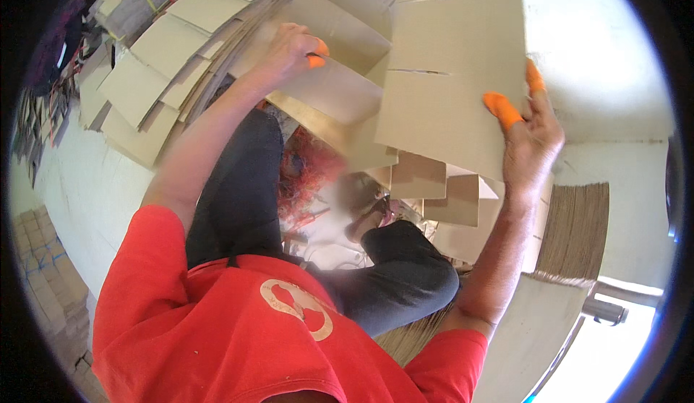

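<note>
My right hand (533,139) grips the right edge of a large brown cardboard sheet (455,38) with short slits cut in it. The thumb lies on the near face and the other fingers are partly hidden. The sheet stands raised in front of me and covers part of an opened cardboard box (340,85). My left hand (293,50) is closed at the top edge of a wall of this box. Orange covers sit on some fingertips of both hands. Folded cardboard pieces (419,175) stick out below the sheet.
Stacked flat cardboard (166,41) leans at the far left. Another stack of cardboard (575,229) stands at the right. Red strands (307,172) lie on the floor beside my bent legs. Bundled brown blocks (47,273) are piled at the lower left.
</note>
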Demonstrator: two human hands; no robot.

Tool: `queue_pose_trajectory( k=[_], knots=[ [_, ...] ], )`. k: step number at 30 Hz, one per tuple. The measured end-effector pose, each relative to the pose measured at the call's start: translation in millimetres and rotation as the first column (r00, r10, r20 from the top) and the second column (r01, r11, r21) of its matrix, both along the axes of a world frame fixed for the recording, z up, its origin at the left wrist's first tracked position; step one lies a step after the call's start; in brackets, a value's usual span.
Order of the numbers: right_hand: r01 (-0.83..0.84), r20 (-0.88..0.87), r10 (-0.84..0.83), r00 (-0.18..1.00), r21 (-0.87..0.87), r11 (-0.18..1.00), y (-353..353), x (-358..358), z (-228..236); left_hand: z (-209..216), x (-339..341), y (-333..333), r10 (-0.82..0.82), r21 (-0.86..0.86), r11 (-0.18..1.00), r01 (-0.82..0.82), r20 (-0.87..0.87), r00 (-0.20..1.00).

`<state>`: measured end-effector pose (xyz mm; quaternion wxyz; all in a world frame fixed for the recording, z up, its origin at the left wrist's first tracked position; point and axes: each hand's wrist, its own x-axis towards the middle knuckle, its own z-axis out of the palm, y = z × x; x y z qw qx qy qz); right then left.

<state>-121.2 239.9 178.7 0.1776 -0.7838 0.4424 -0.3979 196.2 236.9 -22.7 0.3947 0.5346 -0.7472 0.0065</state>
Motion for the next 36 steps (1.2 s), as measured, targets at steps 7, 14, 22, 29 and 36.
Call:
queue_pose_trajectory(
  k=[7,14,22,29,36],
  knots=[
    [-0.134,-0.079,0.146,0.986,0.137,0.982,-22.9,63.5,-17.4,-4.6,-2.8,0.3,-0.002,-0.044,0.999,-0.001,-0.061,0.998],
    [-0.066,-0.207,0.102,0.973,0.172,0.983,-32.4,85.5,-23.3,-5.9,-6.7,-4.4,-0.014,-0.002,1.0,0.014,-0.079,0.997],
    [0.015,-0.182,0.017,0.983,0.175,0.985,-12.5,111.6,-9.3,-13.2,-2.1,-10.1,-0.02,-0.051,0.999,0.016,-0.069,0.997],
    [-0.037,-0.149,0.07,0.986,0.214,0.976,-15.4,118.3,-5.9,-5.2,-3.5,-12.0,-0.048,-0.008,0.999,0.048,-0.077,0.996],
    [-0.062,-0.001,0.065,0.998,0.269,0.961,-15.6,123.5,-5.1,-9.8,-0.4,-13.6,-0.062,0.018,0.998,0.064,-0.11,0.992]
  ],
)
